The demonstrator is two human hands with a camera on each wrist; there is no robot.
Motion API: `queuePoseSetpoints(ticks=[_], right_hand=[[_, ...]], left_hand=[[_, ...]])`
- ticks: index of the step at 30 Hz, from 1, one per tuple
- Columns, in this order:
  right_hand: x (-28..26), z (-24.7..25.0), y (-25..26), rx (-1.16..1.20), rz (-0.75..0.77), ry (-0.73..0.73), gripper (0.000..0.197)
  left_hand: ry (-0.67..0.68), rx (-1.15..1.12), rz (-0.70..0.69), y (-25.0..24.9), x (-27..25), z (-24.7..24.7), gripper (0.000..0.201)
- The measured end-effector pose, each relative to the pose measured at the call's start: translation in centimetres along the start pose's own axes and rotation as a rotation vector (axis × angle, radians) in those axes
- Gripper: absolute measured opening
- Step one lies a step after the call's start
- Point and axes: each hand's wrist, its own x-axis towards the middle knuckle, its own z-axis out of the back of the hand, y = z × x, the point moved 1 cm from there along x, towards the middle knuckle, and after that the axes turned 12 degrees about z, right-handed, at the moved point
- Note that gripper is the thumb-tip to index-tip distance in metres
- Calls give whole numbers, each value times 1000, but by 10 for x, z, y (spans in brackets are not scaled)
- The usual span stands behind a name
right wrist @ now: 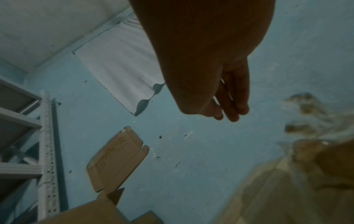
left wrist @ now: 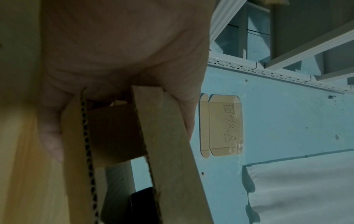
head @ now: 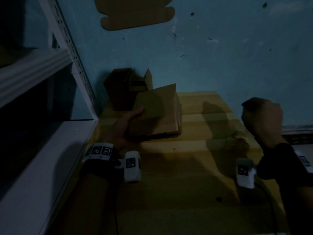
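Gripping a folded brown cardboard box (head: 155, 112), thumb on top, the left hand (head: 125, 128) holds it over a yellow wooden table (head: 191, 150); the right hand (head: 262, 119) hangs relaxed, empty.

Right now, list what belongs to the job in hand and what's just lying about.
In the job: cardboard box, gripped by the left hand; right hand, raised and empty.
Lying about: darker boxes by the wall; flat cardboard taped to the wall; white shelf rack; wooden table.

Handwritten characters, apparently "回收区", on the flat cardboard sheet (left wrist: 222, 125) on the blue wall (left wrist: 287, 121).
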Motion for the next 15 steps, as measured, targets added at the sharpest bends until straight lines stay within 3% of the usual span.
queuePoseSetpoints(ticks=[3,5,7,15], right_hand=[[4,-7,36,267,-80,135,25],[1,-16,63,561,-114,306,36],[-3,-25,83,692,-62,418,49],[-7,-34,97,928,-42,461,62]], left_hand=[[-1,-22,-21,2,2,-3,30],[1,-21,-6,4,4,-7,33],[3,11,12,5,5,-11,39],[18,56,23,10,12,-10,44]])
